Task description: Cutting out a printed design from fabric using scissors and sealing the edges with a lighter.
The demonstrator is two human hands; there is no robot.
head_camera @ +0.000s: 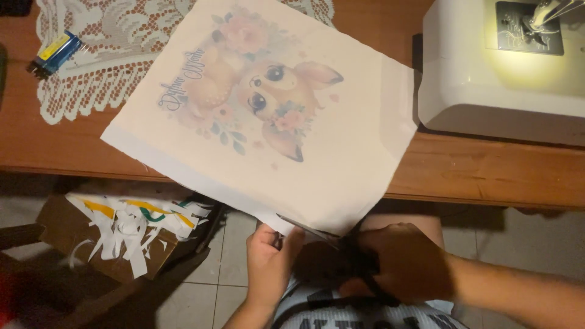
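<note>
Two bare forearms, no sleeves, watch or rings in view. Left hand (pixel 268 259) at seven o'clock, right hand (pixel 405 262) at five o'clock, thicker forearm trailing toward four. Pale grey-blue shirt at six o'clock, dark block print across the front. Bare knee just above the right hand.

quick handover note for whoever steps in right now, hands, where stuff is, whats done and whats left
Left hand: pinches the near edge of the printed fabric panel.
Right hand: grips black scissors, blades at that same edge.
Panel lies on the wooden table, overhanging the front; sewing machine to the right.
Done: offcut strips fill the cardboard box on the floor.
Left: the cut along the near edge has hardly begun.
</note>
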